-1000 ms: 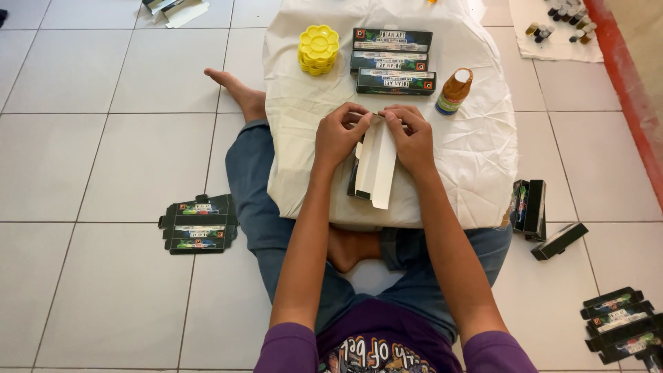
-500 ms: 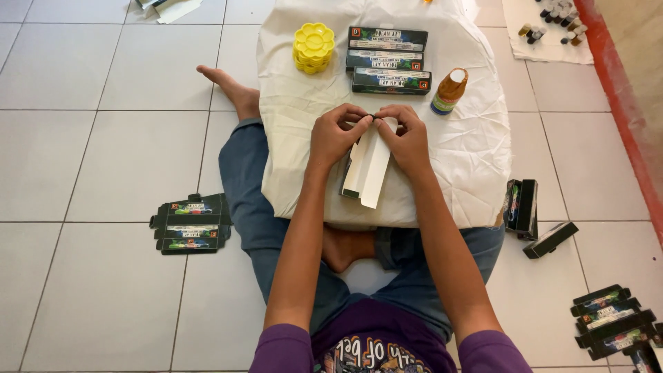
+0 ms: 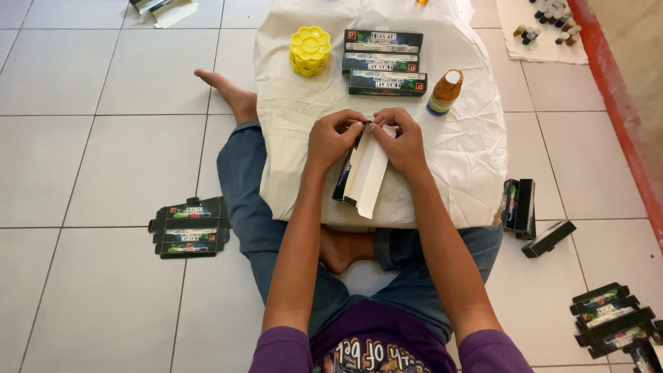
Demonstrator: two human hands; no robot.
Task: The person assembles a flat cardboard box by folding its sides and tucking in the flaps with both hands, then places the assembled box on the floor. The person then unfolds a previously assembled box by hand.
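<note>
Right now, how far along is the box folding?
Done: three closed dark boxes lie stacked in a row on the white cloth. In hand: the left hand and right hand pinch the top of a half-folded carton. Left: flat cartons on the floor tiles, more flat cartons at right.

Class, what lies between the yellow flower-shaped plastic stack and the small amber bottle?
Head view: three long dark printed boxes lie between stack and bottle.

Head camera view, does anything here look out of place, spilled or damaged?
Nothing looks spilled or damaged. Both hands, left hand and right hand, pinch the top of a half-folded carton on the white cloth. The brown bottle stands upright. Flat cartons lie loose on the floor tiles.
</note>
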